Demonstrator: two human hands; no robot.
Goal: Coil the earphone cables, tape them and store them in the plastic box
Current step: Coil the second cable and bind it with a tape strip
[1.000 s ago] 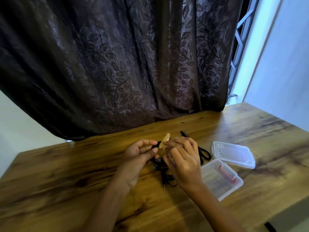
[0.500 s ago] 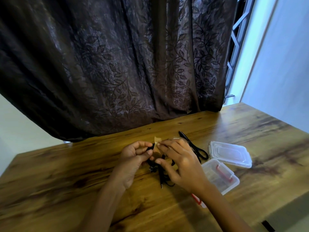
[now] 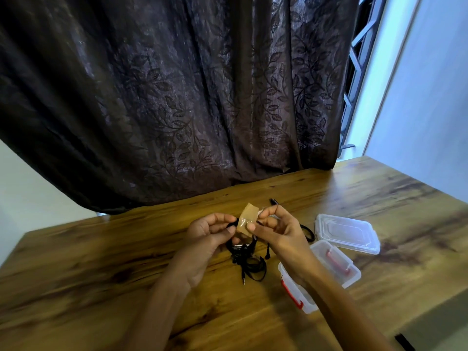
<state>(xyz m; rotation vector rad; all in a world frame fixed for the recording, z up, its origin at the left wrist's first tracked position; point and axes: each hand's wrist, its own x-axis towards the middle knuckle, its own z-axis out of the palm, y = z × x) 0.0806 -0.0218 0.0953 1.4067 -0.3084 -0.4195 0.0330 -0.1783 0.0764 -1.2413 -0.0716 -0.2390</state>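
The left grip (image 3: 210, 234) pinches the coiled black earphone cable (image 3: 232, 224), held above the counter (image 3: 101, 262). The right grip (image 3: 276, 231) pinches a brown tape piece (image 3: 247, 221). A second ago the tape stood narrow above the fingers. Now it lies broad against the coil between both grips, so taping looks begun but not sealed. Loose cables (image 3: 249, 267) lie just below the grips. The open plastic box (image 3: 353, 277) sits beside the right grip's wrist.

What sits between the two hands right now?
In the head view, a tan piece of tape on the black earphone cable fills the gap between the left hand and the right hand.
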